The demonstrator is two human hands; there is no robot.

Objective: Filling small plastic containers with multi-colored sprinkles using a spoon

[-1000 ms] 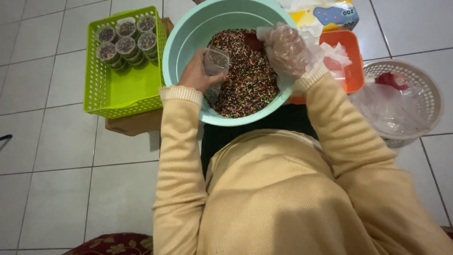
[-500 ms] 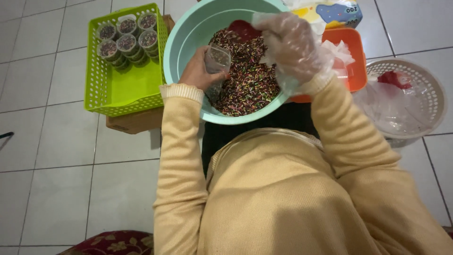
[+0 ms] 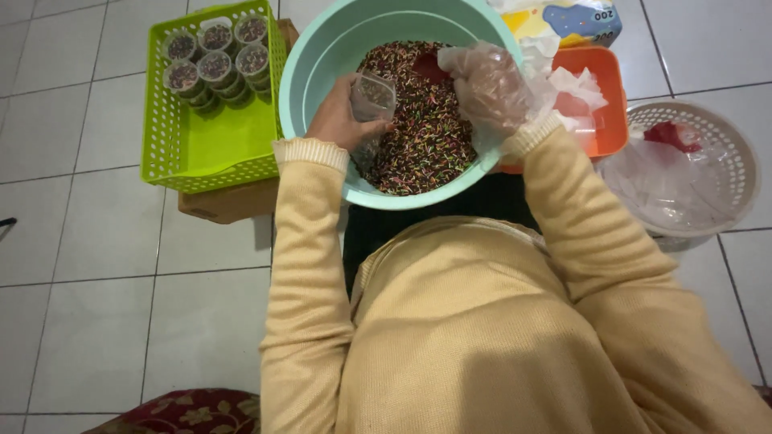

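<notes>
A large teal bowl (image 3: 310, 72) holds a heap of multicoloured sprinkles (image 3: 422, 137). My left hand (image 3: 338, 120) grips a small clear plastic cup (image 3: 371, 98) over the sprinkles at the bowl's left side. My right hand (image 3: 486, 84), in a thin clear plastic glove, hovers over the sprinkles at the right and holds a red scoop (image 3: 430, 68), mostly hidden under the glove.
A lime green basket (image 3: 213, 149) at the left holds several filled lidded cups (image 3: 213, 52) and rests on a brown box (image 3: 229, 205). An orange tray (image 3: 603, 112) with plastic and a round white basket (image 3: 728, 161) holding plastic bags stand at the right. Tiled floor lies all around.
My right hand has lifted from the sprinkles with the red scoop and drifted left towards the cup. My left hand has kept the cup nearly still.
</notes>
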